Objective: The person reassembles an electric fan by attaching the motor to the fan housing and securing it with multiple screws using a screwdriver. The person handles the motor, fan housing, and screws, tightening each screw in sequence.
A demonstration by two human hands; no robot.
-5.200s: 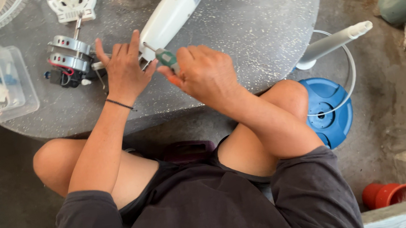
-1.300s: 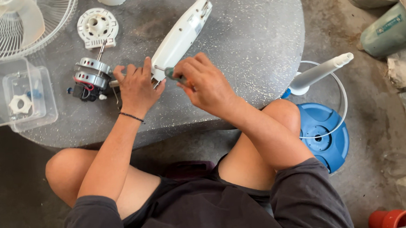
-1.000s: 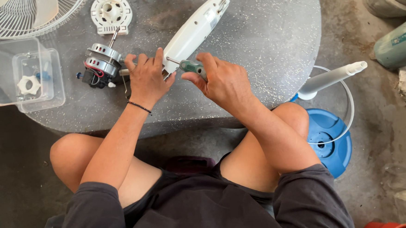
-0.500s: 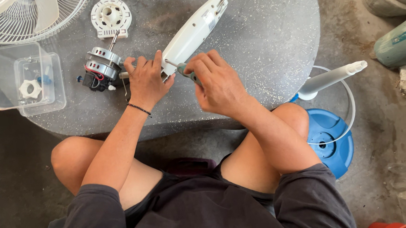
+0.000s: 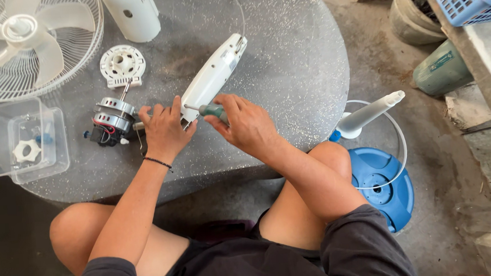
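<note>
Housing position: I see the long white fan housing (image 5: 213, 78) lying flat on the grey speckled table (image 5: 298, 68), just beyond both my hands.
Housing axis: it runs on a diagonal, near end at my left fingertips, far end pointing up and to the right, where a thin wire leaves it.
Left hand: my left hand (image 5: 164, 131) lies flat, fingers spread, pressing down on the housing's near end; it is the nearer hand to that end.
Right hand: my right hand (image 5: 245, 124) is closed around the green handle of a screwdriver (image 5: 206, 109).
Screwdriver axis: nearly level, its shaft pointing left into the housing's near end, crossing the housing's axis.
Beside: the motor (image 5: 110, 120) sits touching or just left of my left hand; I cannot tell which.
</note>
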